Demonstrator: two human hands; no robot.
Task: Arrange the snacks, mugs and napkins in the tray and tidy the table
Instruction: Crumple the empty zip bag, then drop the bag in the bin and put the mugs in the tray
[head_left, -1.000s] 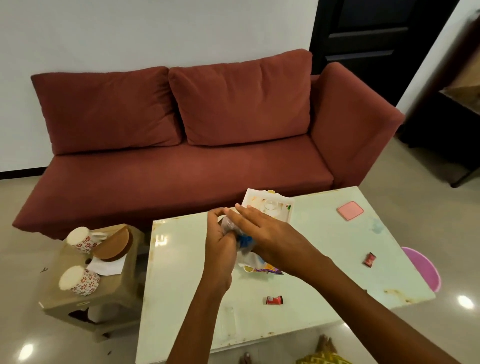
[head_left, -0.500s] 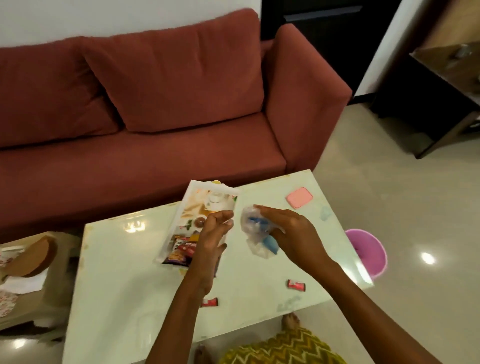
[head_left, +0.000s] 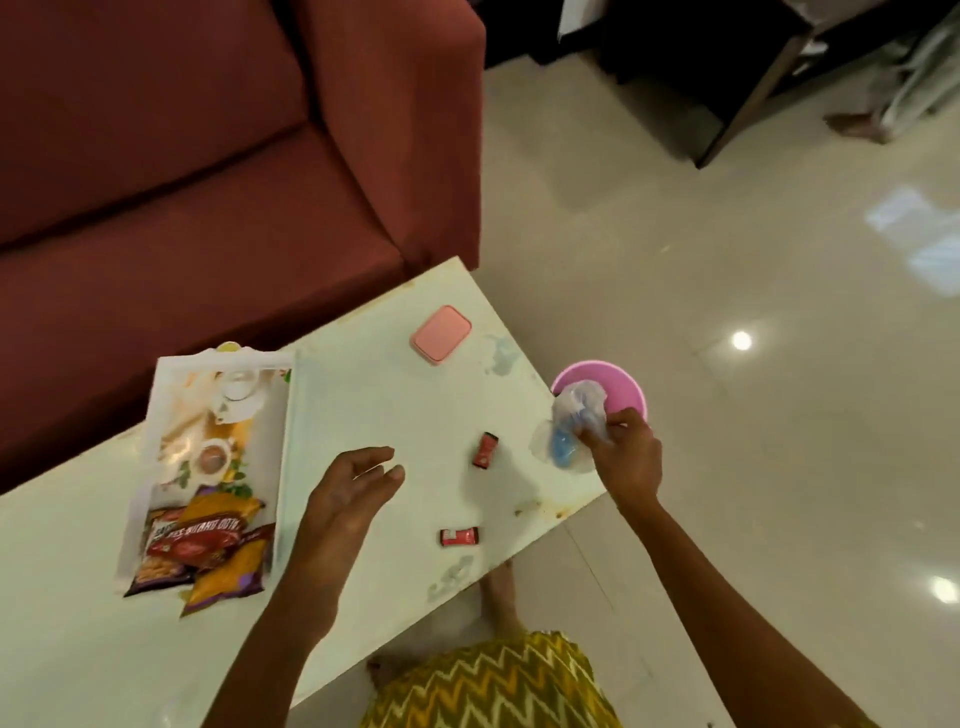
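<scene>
A white printed tray (head_left: 156, 410) lies on the pale table (head_left: 379, 405), with several snack packets (head_left: 208, 545) piled at its near end. My left hand (head_left: 348, 499) hovers open above the table just right of the tray, holding nothing. My right hand (head_left: 623, 457) pinches a crumpled clear and blue plastic wrapper (head_left: 569, 426) past the table's right edge, right beside a pink bin (head_left: 623, 384) on the floor. Two small red candy wrappers lie on the table, one (head_left: 485, 450) near the right edge and one (head_left: 459, 536) near the front edge.
A flat pink square object (head_left: 441, 334) rests near the table's far corner. A dark red sofa (head_left: 208, 156) runs behind the table. Dark furniture (head_left: 727, 67) stands at the far right, with another person's foot (head_left: 857, 127) beside it. My own feet are under the table's front edge.
My view swung right and down. My right hand carried the crumpled wrapper from over the table to the pink bin. My left hand let go of the tray and moved right, open.
</scene>
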